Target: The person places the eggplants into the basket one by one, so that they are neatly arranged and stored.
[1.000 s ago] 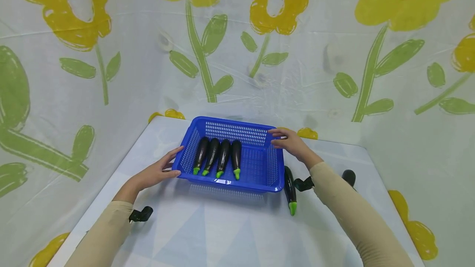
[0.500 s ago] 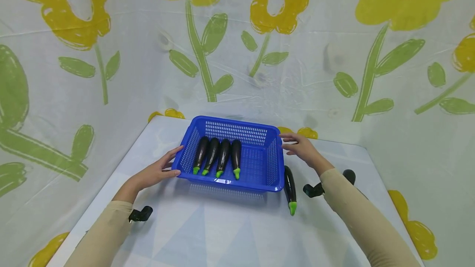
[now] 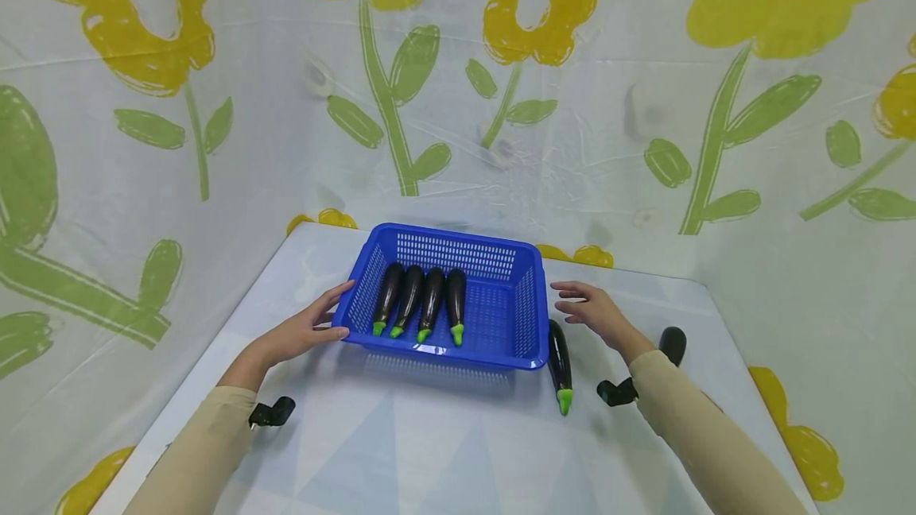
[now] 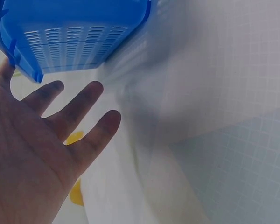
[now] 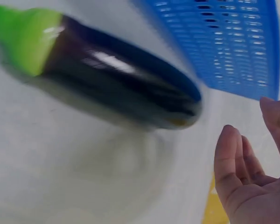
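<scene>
A blue plastic basket sits on the table with several dark eggplants lying side by side in its left part, green stem ends toward me. My left hand touches the basket's left rim, its fingers spread, as the left wrist view also shows. To the right of the basket, my right hand hovers with relaxed fingers and holds nothing. Just below it, one eggplant lies on the table close to the basket's right side; it fills much of the right wrist view. Another eggplant is partly hidden behind my right forearm.
The table has a pale cloth with light blue triangles. A white curtain with yellow flowers surrounds it at the back and sides. Small black wrist cameras stick out from both sleeves.
My right hand has moved off the basket's right rim, to the right and slightly toward me. The left hand, the basket and the eggplants have stayed put.
</scene>
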### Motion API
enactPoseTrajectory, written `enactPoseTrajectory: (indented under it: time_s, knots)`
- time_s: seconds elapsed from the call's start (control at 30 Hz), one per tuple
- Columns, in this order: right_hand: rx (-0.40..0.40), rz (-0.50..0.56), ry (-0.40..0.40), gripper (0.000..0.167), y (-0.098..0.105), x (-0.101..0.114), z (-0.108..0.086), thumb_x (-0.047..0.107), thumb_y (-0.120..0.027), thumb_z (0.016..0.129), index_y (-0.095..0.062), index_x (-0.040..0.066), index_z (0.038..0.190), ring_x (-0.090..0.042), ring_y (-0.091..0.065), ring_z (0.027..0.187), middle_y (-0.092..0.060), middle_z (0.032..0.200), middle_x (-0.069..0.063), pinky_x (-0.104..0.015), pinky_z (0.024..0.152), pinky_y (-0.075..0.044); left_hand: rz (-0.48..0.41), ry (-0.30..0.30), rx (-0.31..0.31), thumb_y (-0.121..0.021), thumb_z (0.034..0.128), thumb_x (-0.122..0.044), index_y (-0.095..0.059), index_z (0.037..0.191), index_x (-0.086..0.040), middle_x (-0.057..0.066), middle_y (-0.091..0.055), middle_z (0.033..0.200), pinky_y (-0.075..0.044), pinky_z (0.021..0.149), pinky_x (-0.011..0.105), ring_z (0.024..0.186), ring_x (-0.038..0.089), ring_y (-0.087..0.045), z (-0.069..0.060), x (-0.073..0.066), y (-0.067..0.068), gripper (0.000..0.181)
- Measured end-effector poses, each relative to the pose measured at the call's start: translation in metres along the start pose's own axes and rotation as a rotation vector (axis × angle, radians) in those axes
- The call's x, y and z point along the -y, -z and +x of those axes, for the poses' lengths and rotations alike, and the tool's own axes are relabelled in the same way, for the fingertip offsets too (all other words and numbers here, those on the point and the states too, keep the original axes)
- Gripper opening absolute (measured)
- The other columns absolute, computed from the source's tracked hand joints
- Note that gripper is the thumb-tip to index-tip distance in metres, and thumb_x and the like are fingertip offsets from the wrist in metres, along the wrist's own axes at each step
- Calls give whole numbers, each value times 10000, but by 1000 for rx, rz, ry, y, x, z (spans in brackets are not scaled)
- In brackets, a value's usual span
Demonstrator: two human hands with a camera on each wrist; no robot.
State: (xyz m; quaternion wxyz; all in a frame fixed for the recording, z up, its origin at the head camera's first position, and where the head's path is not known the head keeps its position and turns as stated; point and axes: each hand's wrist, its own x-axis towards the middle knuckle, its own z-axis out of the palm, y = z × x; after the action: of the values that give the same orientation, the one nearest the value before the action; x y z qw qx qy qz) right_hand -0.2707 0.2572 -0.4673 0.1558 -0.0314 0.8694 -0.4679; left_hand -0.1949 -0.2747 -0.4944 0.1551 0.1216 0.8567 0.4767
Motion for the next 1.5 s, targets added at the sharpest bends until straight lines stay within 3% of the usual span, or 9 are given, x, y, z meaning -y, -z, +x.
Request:
enactPoseTrajectory:
  time_s: [0.63, 1.13, 1.37, 1.5]
  knots:
    - [49, 89, -72, 662, -17, -45, -30, 253, -735, 950, -446, 147, 1536, -429, -531, 1312, -352, 1580, -250, -461, 977, -554, 18, -9, 2, -656, 992, -364, -90, 1642, -338, 251, -45, 1677, -363, 1061, 719, 1440, 600, -230, 1, 0, 0, 862]
    - [13, 75, -95, 725, -27, -49, -36, 269, -792, 905, -444, 205, 1539, -394, -553, 1281, -322, 1594, -223, -477, 984, -549, 6, -7, -5, -654, 991, -380, -97, 1641, -335, 243, -37, 1681, -357, 1066, 716, 1444, 598, -224, 2, 1, 0, 857]
    - [22, 58, -90, 612, -29, -47, -34, 190, -751, 937, -515, 191, 1501, -372, -575, 1233, -477, 1503, -182, -448, 940, -575, 0, -11, -5, -662, 985, -374, -104, 1640, -343, 240, -41, 1681, -360, 1063, 716, 1445, 596, -224, 2, 2, -1, 861]
    - [21, 58, -94, 598, -30, -46, -34, 175, -745, 939, -524, 188, 1495, -390, -552, 1257, -477, 1500, -196, -446, 940, -575, 2, -12, -9, -660, 985, -376, -107, 1639, -346, 241, -51, 1680, -358, 1063, 719, 1444, 594, -231, 2, 2, -1, 857]
